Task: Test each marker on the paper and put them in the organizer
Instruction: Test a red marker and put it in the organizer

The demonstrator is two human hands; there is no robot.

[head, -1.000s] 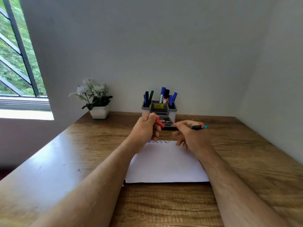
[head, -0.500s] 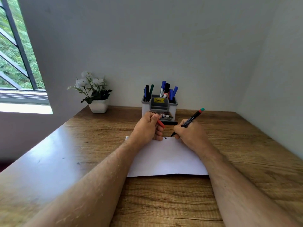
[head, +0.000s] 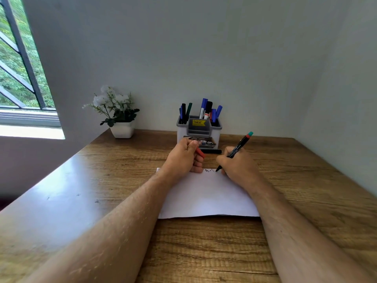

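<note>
Right hand [head: 237, 167] grips a black marker [head: 234, 153] pen-style, tip touching the far edge of the paper [head: 206, 195] beside small scribbles; left hand [head: 183, 158] is fisted around a red cap [head: 200, 152], knuckles on the sheet. Behind them a capped black marker [head: 212, 151] lies against the grey organizer [head: 199, 130], holding blue, black and green markers [head: 204, 110]. Yellow price sticker [head: 199, 122], unreadable; front label shows "OPE".
</note>
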